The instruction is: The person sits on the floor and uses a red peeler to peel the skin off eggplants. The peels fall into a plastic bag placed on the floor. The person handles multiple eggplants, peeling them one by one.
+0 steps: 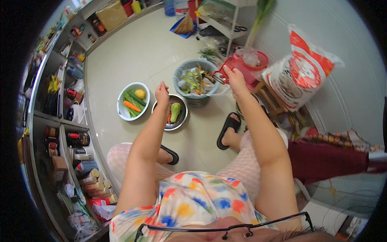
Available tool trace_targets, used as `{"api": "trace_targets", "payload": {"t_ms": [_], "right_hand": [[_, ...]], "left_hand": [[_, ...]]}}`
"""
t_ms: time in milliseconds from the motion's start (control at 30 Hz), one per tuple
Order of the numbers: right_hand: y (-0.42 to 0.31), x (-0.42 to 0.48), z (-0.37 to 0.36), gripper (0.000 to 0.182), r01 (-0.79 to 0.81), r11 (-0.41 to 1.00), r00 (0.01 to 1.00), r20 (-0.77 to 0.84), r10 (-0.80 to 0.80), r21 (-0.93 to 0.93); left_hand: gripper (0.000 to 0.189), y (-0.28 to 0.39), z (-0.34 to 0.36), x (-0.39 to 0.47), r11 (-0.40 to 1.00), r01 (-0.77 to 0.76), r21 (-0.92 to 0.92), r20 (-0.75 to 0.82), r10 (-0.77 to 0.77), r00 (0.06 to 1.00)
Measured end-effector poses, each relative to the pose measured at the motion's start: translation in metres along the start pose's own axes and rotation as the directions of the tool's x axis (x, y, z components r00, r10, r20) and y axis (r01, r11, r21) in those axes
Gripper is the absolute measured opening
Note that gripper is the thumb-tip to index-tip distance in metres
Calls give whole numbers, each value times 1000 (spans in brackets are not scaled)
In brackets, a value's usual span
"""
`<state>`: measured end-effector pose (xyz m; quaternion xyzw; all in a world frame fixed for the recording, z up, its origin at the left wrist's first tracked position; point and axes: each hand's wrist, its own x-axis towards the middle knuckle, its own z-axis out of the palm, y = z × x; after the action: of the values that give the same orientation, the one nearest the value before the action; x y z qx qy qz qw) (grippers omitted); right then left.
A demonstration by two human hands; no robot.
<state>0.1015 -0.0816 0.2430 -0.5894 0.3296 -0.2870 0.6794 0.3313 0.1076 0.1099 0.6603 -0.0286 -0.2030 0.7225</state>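
Note:
My right hand [236, 81] grips a red vegetable peeler [224, 71] beside the upper right rim of a lined waste bin [197, 97]. Green and orange peelings [195, 79] fill much of that bin. My left hand [162, 93] is raised over the far left rim of a stainless steel bowl [185, 118], fingers drawn together and nothing visible in them. Inside the bowl rests a pale green vegetable [175, 112] with some red pieces beside it. Left of it, a white basin [118, 109] holds a carrot [131, 106], a cucumber [139, 99], a yellow round vegetable [140, 93] and green vegetables.
Shelves [62, 121] with jars and bottles run along the left. On the right, a printed sack [302, 71] leans on a wooden stool [270, 95], near a pink bucket [260, 60]. A broom [184, 25] with dustpan and a white rack [222, 28] stand at the back.

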Motion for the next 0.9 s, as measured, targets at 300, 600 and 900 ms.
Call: {"api": "trace_targets", "payload": {"t_ms": [300,600,900], "right_hand": [[4,-86,-86,35,160,968,937,-338,-87,193],[-13,-163,-143,29,186,922,904,-427,-25,339],[-29,-224,-154,20,191,962,877,-474,-78,193]], "left_hand": [[36,27,51,-116,994,81,-78,281,-56,958],[31,40,89,-208,991,133,-34,465,-102,880],[20,3,78,-245,955,282,-87,458,-213,863]]}}
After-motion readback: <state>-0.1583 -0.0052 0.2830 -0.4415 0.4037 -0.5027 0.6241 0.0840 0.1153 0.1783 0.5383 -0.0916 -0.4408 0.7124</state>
